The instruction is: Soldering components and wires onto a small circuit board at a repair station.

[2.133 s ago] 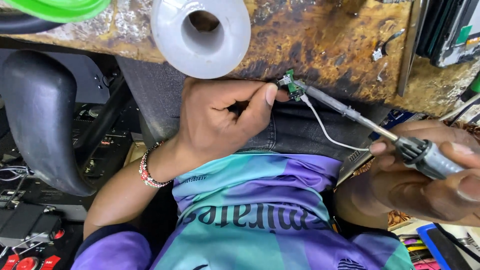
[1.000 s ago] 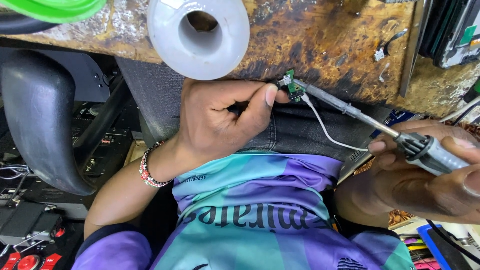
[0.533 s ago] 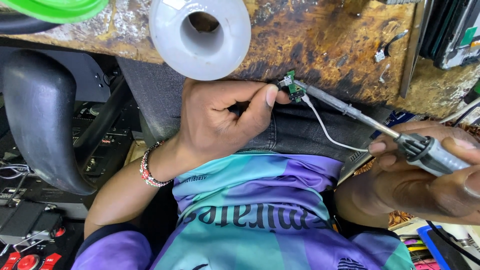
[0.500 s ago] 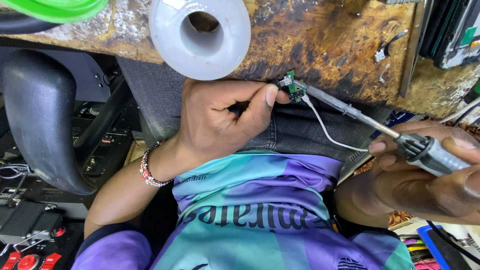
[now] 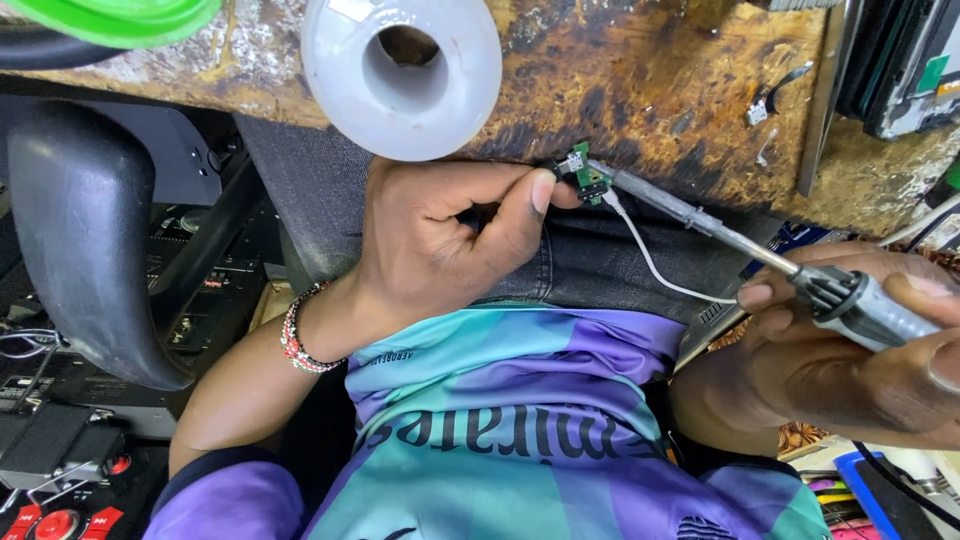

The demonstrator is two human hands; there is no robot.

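Almost nothing has shifted since the earlier frames: both hands hold the same pose, and only the view drifts a little. I note my left hand curled narrow, thumb and fingertips pinching a small green circuit board at the near edge of the scorched, stained wooden desk. My right hand is wrapped around the grey handle of a soldering iron, fingers closed on it. Its metal shaft runs up and left, and the tip meets the board. A thin white wire curves from the board down toward my right hand; I cannot tell where its far end sits. A grey plastic spool with a hollow core rests on the desk just above my left hand. A green rim shows at the top left. A beaded bracelet circles my left wrist.
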